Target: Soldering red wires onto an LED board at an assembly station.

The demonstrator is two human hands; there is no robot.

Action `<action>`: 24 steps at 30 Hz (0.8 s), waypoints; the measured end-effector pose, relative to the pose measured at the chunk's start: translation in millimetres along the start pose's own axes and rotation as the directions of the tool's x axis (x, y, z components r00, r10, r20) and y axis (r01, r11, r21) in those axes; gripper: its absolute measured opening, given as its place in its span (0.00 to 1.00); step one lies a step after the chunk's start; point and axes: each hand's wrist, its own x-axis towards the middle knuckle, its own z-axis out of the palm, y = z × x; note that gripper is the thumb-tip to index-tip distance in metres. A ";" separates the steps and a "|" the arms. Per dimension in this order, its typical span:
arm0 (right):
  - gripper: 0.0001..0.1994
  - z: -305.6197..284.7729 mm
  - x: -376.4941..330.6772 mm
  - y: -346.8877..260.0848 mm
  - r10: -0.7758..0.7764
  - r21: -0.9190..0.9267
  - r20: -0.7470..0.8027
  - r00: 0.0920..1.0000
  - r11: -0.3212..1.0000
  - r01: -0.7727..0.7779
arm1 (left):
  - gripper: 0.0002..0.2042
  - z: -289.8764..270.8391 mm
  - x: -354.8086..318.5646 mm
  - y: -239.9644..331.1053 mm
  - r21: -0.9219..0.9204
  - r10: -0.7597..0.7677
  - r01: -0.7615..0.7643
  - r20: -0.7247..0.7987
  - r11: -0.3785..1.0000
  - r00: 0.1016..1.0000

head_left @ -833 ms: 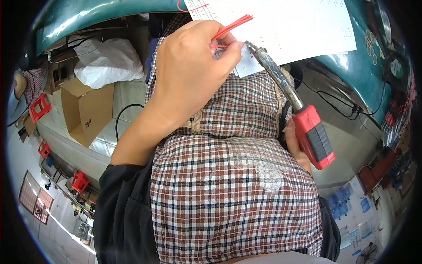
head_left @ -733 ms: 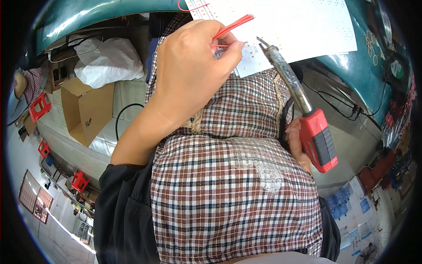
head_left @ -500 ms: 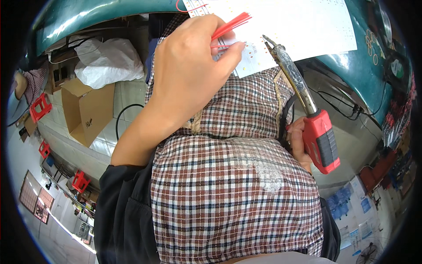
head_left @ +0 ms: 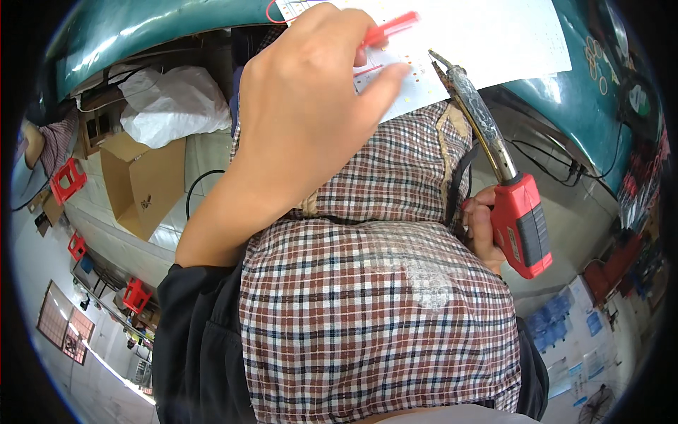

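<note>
My left hand is closed around a bundle of thin red wires. It hovers over the near left part of a white circuit board panel dotted with small pads. One single red wire lies below the bundle, close to the thumb; the thumb is smeared by motion. Over at the right, my right hand grips a soldering iron with a red and black pistol handle. Its dark tip points up and left at the panel's near edge, and whether it touches cannot be made out. The handle hides part of the right fingers.
The panel rests on a green-topped table, near several beige rings. A checked apron covers my lap. On the floor to the left are a cardboard box, a white plastic bag and red stools. Black cables hang at the right.
My left hand has shifted a little to the right over the panel, carrying the red wire bundle with it. The soldering iron stays in my right hand, nearly in the same place.
</note>
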 end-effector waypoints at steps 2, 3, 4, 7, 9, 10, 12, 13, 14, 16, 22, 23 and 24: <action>0.11 -0.3 -0.7 0.8 0.007 -0.040 -0.005 1.000 0.999 -0.007 | 0.07 3.2 0.3 1.2 -0.021 -0.077 0.077 -0.018 0.997 0.997; 0.11 -1.0 -0.8 1.2 0.003 -0.057 0.007 1.000 0.998 -0.003 | 0.06 5.4 -0.4 1.7 -0.029 -0.095 0.095 -0.019 0.995 0.995; 0.11 -1.0 -0.5 2.1 0.003 -0.073 0.006 1.000 0.997 -0.002 | 0.06 6.2 0.3 -1.0 -0.031 -0.072 0.072 -0.005 0.997 0.997; 0.12 -4.4 3.6 3.9 -0.038 -0.160 0.035 0.999 0.986 0.043 | 0.06 10.3 -1.1 -8.4 -0.009 -0.026 0.026 0.033 1.000 0.999; 0.13 -3.7 6.0 4.9 -0.063 -0.181 0.030 0.998 0.981 0.067 | 0.07 12.5 -3.2 -12.3 -0.001 -0.019 0.019 0.051 1.000 0.999; 0.13 -1.6 6.3 5.3 -0.068 -0.168 0.009 0.998 0.983 0.069 | 0.07 13.5 -4.2 -13.4 -0.005 -0.024 0.024 0.056 1.000 0.998; 0.14 2.6 7.5 5.8 -0.111 -0.176 -0.021 0.994 0.979 0.105 | 0.07 15.3 -4.7 -14.7 -0.014 -0.025 0.026 0.057 1.000 0.998; 0.14 4.7 8.5 6.4 -0.149 -0.197 -0.027 0.989 0.970 0.141 | 0.08 16.1 -4.6 -14.7 -0.019 -0.022 0.023 0.051 1.000 0.998; 0.14 5.4 9.8 6.2 -0.169 -0.206 -0.023 0.985 0.965 0.161 | 0.08 16.9 -3.8 -15.0 -0.029 0.004 -0.003 0.024 1.000 1.000; 0.15 6.2 12.2 5.9 -0.179 -0.228 -0.003 0.984 0.958 0.173 | 0.09 18.1 -2.3 -15.0 -0.035 0.030 -0.030 0.010 0.999 0.999; 0.14 7.4 19.3 4.1 -0.256 -0.250 0.050 0.965 0.933 0.260 | 0.08 18.2 -3.1 -15.7 -0.036 0.024 -0.023 0.016 0.999 1.000; 0.14 8.5 19.8 3.8 -0.265 -0.241 0.047 0.963 0.933 0.269 | 0.08 17.8 -3.6 -15.5 -0.033 0.037 -0.037 0.009 0.999 0.999; 0.14 9.3 20.2 3.6 -0.275 -0.232 0.043 0.961 0.933 0.277 | 0.08 17.8 -3.4 -15.2 -0.036 0.007 -0.006 0.029 0.999 1.000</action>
